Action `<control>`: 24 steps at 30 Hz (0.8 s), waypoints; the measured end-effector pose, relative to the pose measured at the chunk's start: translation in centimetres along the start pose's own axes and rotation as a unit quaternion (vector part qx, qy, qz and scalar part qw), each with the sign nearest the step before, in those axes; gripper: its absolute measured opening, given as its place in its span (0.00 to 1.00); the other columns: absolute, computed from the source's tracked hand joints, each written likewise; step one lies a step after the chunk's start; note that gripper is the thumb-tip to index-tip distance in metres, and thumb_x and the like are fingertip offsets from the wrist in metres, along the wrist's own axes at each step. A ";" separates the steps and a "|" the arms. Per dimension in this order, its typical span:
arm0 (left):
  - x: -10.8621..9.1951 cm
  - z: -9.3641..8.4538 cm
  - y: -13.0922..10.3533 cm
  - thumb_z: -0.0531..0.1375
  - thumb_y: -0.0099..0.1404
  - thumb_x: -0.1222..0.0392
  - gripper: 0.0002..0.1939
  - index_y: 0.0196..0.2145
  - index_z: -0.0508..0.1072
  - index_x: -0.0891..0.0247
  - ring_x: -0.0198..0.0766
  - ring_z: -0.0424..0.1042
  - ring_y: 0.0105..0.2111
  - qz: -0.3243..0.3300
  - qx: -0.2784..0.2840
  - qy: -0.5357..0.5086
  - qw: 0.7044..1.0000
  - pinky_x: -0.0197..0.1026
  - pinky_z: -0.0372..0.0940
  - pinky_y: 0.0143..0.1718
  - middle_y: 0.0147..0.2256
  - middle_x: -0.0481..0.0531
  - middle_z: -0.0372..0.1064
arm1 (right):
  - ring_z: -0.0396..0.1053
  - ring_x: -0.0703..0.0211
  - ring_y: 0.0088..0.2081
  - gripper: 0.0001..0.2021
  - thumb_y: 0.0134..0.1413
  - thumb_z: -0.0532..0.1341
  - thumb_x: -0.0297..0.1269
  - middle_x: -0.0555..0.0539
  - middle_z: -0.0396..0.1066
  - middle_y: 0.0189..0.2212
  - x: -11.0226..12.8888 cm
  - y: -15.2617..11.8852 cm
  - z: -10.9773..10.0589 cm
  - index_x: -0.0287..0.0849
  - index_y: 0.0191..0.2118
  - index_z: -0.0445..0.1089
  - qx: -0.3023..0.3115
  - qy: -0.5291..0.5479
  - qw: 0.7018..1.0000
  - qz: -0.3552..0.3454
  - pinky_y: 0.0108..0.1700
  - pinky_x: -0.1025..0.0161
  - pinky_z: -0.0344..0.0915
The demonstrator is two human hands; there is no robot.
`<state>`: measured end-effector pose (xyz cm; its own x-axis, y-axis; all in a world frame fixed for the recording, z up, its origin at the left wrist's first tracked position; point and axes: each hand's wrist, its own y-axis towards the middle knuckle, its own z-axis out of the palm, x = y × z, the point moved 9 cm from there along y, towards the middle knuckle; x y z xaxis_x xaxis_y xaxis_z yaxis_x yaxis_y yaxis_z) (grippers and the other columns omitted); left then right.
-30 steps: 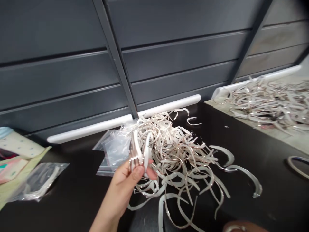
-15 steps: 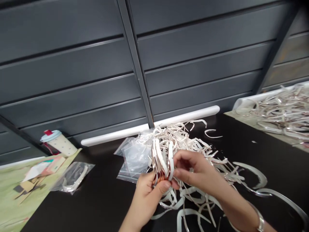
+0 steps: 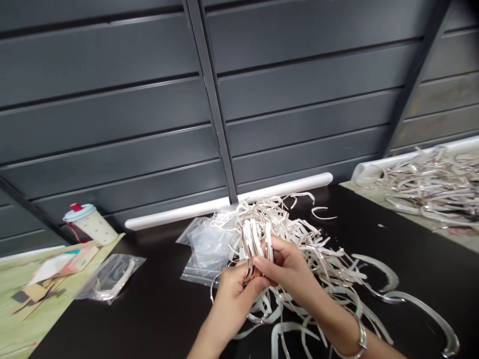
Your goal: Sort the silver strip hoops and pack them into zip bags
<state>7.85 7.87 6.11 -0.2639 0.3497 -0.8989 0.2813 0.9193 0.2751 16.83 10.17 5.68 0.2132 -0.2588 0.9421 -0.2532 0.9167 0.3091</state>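
A bundle of curved strips (image 3: 247, 239), shiny metallic with white faces, stands upright between my hands. My left hand (image 3: 237, 289) grips its lower end, thumb across the front. My right hand (image 3: 284, 262) pinches strips on the bundle's right side, its fingers closed round them. Behind and below the hands, a loose pile of similar white and silvery strips (image 3: 310, 239) spreads over the black table (image 3: 157, 309). Clear plastic bags (image 3: 209, 244) lie just left of the pile. The palms hide the bundle's bottom.
At the left are a cream cup (image 3: 95, 227) with a blue lid, a clear bag (image 3: 112, 279) holding white strips, and cardboard scraps (image 3: 35, 291). A second strip heap (image 3: 437, 184) lies at the right. White tubing (image 3: 288, 187) runs along the grey panelled wall (image 3: 310, 85).
My right hand has moved left and down against the bundle, and its thumb now presses on the strips. The camera view has shifted slightly.
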 end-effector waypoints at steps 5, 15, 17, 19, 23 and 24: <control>-0.1 0.5 0.0 0.57 0.62 0.57 0.12 0.29 0.77 0.65 0.39 0.68 0.27 0.002 0.020 -0.010 1.000 0.38 0.61 0.31 0.27 0.54 0.73 | 0.51 0.72 0.14 0.15 0.50 0.61 0.45 0.58 0.54 0.15 -0.8 -0.3 -0.2 0.42 0.24 0.58 -0.034 0.058 0.998 0.015 0.16 0.72 0.48; 0.0 0.4 0.0 0.55 0.60 0.63 0.08 0.24 0.68 0.64 0.37 0.66 0.28 0.023 -0.004 0.056 0.998 0.37 0.59 0.32 0.26 0.49 0.67 | 0.53 0.69 0.20 0.14 0.53 0.59 0.46 0.57 0.55 0.19 -0.7 -0.9 -1.0 0.42 0.26 0.58 -0.121 0.014 0.992 -0.040 0.22 0.70 0.54; -0.1 0.2 0.0 0.55 0.61 0.63 0.08 0.25 0.69 0.64 0.38 0.67 0.29 0.028 -0.008 0.069 0.997 0.37 0.60 0.33 0.27 0.50 0.68 | 0.54 0.68 0.21 0.15 0.53 0.59 0.48 0.56 0.56 0.20 -1.1 -0.7 -1.0 0.42 0.27 0.59 -0.112 0.033 0.993 -0.029 0.23 0.70 0.55; -0.2 0.2 0.0 0.55 0.61 0.63 0.07 0.26 0.70 0.64 0.39 0.68 0.30 0.035 -0.005 0.082 0.996 0.38 0.61 0.34 0.28 0.51 0.69 | 0.55 0.68 0.21 0.15 0.52 0.60 0.49 0.55 0.57 0.19 -1.8 -0.4 -0.6 0.42 0.27 0.62 -0.082 0.062 0.995 -0.006 0.22 0.70 0.56; -0.5 0.4 -0.1 0.54 0.62 0.61 0.09 0.27 0.72 0.63 0.40 0.68 0.30 0.049 0.000 0.108 0.993 0.41 0.63 0.36 0.28 0.52 0.71 | 0.64 0.64 0.25 0.17 0.42 0.67 0.50 0.51 0.66 0.21 -2.7 -0.2 0.6 0.39 0.28 0.71 0.003 0.106 0.994 0.029 0.28 0.66 0.64; -0.4 0.5 -0.2 0.54 0.62 0.61 0.09 0.28 0.72 0.63 0.41 0.68 0.30 0.043 0.002 0.116 0.992 0.42 0.63 0.36 0.28 0.52 0.71 | 0.67 0.62 0.27 0.17 0.41 0.68 0.50 0.49 0.68 0.23 -2.8 -0.2 0.9 0.39 0.29 0.73 0.017 0.109 0.993 0.034 0.31 0.64 0.66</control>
<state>8.42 7.49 6.27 -0.4436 0.4595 -0.7694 0.3163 0.8836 0.3453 15.47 10.40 3.08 0.3930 -0.1215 0.9115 -0.3046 0.9181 0.2537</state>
